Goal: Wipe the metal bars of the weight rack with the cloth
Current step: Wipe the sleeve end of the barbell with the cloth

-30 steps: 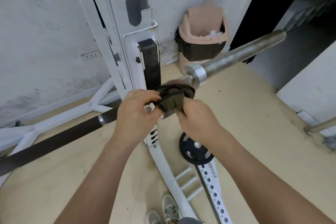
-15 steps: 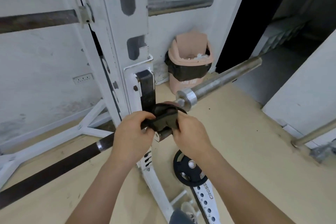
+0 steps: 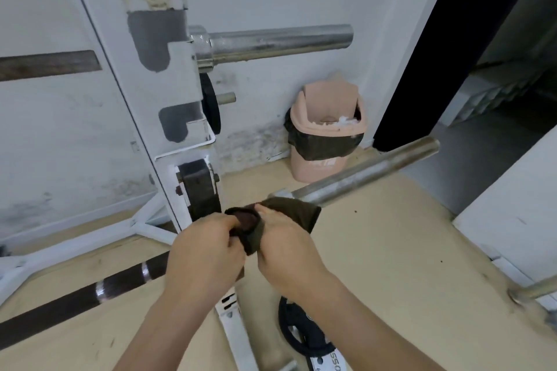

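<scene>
Head view | cloth (image 3: pixel 289 215) bunched over near end of lower bar (image 3: pixel 364 173), just right of rack post (image 3: pixel 180 78) | left hand (image 3: pixel 205 253) and right hand (image 3: pixel 286 256): fingers curled, pinching cloth | bar's long axis runs up-right, away from fingers; right hand nearer

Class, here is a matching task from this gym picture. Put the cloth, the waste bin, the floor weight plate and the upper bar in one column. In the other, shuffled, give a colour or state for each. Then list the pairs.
Column A
1. cloth
2. waste bin
3. floor weight plate
4. upper bar

Column B
a. black, lying flat
b. held by left hand and right hand
c. pink, standing upright
d. silvery, horizontal, highest up

Pairs: 1-b, 2-c, 3-a, 4-d
</scene>
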{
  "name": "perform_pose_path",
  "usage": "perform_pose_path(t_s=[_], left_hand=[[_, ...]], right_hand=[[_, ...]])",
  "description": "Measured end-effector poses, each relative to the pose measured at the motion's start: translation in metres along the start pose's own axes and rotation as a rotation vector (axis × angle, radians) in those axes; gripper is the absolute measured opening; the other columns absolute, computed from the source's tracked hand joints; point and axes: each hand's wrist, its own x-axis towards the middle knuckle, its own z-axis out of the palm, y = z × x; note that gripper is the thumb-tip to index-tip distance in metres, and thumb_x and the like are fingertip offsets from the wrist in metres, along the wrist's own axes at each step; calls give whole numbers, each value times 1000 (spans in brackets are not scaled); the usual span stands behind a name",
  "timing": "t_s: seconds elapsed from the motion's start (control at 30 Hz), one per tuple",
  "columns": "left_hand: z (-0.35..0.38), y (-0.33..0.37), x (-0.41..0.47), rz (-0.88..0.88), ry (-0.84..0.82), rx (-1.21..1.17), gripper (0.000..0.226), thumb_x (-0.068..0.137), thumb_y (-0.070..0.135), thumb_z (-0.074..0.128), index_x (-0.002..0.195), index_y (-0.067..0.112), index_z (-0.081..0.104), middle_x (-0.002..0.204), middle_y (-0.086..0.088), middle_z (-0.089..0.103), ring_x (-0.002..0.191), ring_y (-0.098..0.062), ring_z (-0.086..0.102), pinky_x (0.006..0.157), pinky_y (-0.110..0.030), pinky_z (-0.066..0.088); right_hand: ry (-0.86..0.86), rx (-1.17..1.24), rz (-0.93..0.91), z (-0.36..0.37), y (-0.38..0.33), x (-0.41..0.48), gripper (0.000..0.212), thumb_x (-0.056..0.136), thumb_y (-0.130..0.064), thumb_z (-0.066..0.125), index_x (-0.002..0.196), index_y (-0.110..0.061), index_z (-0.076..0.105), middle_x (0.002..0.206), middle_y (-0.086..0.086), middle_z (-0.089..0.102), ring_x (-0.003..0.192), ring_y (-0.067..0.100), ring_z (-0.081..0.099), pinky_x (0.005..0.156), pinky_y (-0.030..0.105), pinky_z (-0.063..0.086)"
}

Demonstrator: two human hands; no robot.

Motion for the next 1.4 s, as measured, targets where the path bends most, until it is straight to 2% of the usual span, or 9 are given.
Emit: perform_pose_path(t_s=[0.17,0.27,0.37,0.47,0.77,0.93,1.1,1.23,1.4], left_hand=[[13,34,15,-61,72,-204,29,86,14,56,106,31,68,90,21,56,84,-11,61,68,-27,49],[27,49,26,-84,44,-173,31,90,20,56,117,33,63,98,21,54,95,-10,64,76,-27,46],[34,50,32,-116,45,-170,44,86,13,61,126,30,58,114,12,63,102,-12,62,83,-26,47],[33,47,27,-111,112,-104,43,84,7,57,122,26,61,112,7,67,100,-14,61,80,-22,41],[39,15,18,-6,20,258,44,83,21,64,125,24,52,79,5,56,74,-16,50,59,-25,30],[28,20,29,26,-49,461,17,92,30,58,107,25,53,76,7,46,67,-15,40,57,-30,34],[39,19,31,96,-115,264,53,84,48,64,128,28,40,106,7,56,88,-16,53,67,-30,44],[58,28,35,166,-107,14,80,77,46,71,142,30,28,136,13,43,113,-10,49,89,-29,49],[63,34,49,104,-22,-40,61,74,47,73,125,30,45,114,13,54,94,-7,52,77,-24,46]], right_hand=[[428,645,138,-83,34,10,62,68,8,37,109,-28,66,94,-15,70,92,2,63,78,21,49],[589,624,86,-121,59,10,59,69,6,35,112,-19,67,84,-14,65,82,0,59,72,18,46],[243,287,-39,-93,60,5,57,77,-17,41,131,-12,59,130,-1,61,121,11,54,100,29,45],[-146,-214,-104,-26,61,-9,64,85,-43,38,145,-22,42,158,6,26,148,24,18,117,48,24],[-206,-371,184,-10,43,82,31,96,-37,39,93,-19,64,86,1,65,80,26,62,66,32,36],[75,-241,-36,0,61,19,42,90,-21,49,132,-18,57,132,4,57,121,23,52,109,38,34],[216,268,132,-21,81,-23,38,96,-22,50,132,-32,58,130,-12,60,95,-4,52,95,26,44],[82,-126,40,-17,95,-21,51,96,-38,31,145,-30,43,155,-7,33,144,9,25,117,42,23],[59,-310,103,-34,118,31,41,92,-34,30,118,-29,61,122,-8,60,122,15,50,112,43,22]])
